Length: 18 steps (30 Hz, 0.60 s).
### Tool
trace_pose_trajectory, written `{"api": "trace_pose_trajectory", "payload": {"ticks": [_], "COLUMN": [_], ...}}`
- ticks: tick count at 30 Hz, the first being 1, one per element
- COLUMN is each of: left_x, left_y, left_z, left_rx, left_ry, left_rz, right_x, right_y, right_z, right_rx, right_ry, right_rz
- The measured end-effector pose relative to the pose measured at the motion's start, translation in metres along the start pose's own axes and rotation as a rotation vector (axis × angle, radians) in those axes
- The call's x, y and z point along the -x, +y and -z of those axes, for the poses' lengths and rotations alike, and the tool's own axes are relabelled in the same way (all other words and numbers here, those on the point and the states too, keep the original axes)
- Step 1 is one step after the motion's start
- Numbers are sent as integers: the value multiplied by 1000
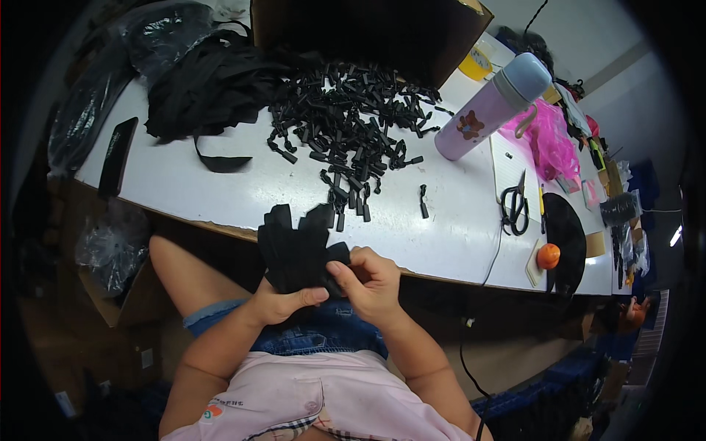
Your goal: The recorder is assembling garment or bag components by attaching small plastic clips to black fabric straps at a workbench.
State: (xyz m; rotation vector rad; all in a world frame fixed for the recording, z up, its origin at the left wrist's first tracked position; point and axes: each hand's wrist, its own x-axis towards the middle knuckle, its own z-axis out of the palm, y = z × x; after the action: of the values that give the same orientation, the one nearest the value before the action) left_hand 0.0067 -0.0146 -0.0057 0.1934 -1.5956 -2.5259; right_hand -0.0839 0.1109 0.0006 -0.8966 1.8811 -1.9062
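A bundle of black fabric strips (294, 253) is held up just in front of the table's near edge, its ends fanning upward. My left hand (278, 303) grips the bundle from below, the thumb lying across its lower part. At its right side, my right hand (373, 288) pinches one folded strip end between thumb and fingers. Beyond my hands, a heap of small black plastic pull tabs with cord loops (353, 132) spreads over the white table (243, 195). One loose tab (423, 201) lies apart to the right.
A pile of black strips (209, 88) lies far left. An open cardboard box (471, 29) stands behind the heap. To the right are a lilac bottle (482, 110), black scissors (515, 207), a pink plastic bag (548, 136) and an orange round object (548, 256).
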Motion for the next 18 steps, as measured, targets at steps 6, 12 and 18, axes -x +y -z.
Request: {"api": "trace_pose_trajectory", "payload": {"ticks": [6,12,18], "left_x": [1,-4,-7], "left_y": [0,-1,-1], "left_z": [5,-5,4], "left_rx": [46,95,-1], "left_ry": [-24,179,213], "left_rz": [2,48,-46], "right_x": [-23,-55,-106], "right_y": [-13,-16,10], "right_z": [-4,5,46], "right_rx": [119,625,1220], "right_ry": [2,-141,-161], "right_rz": [75,466,149]}}
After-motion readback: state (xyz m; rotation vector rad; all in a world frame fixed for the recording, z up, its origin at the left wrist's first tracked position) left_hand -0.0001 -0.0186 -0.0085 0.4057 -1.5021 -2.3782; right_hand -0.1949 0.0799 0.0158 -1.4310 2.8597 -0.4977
